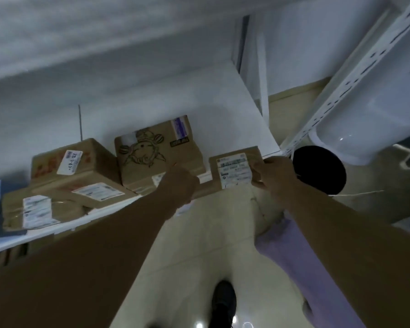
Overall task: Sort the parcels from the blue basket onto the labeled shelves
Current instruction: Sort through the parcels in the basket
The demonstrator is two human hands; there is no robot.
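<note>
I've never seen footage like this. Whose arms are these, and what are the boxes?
There is no machine here: a person wears one wide-angle camera on the head, so you look along their own two arms. The right hand pinches a small labelled parcel at the edge of a white shelf. The left hand is curled by a box with a cartoon drawing; blur hides whether it holds anything. More cardboard parcels lie further left on the shelf. Below you see the floor and a dark shoe.

Black round obj (322, 171) nr white tub (374, 129) (beige floor (211, 245))
</note>
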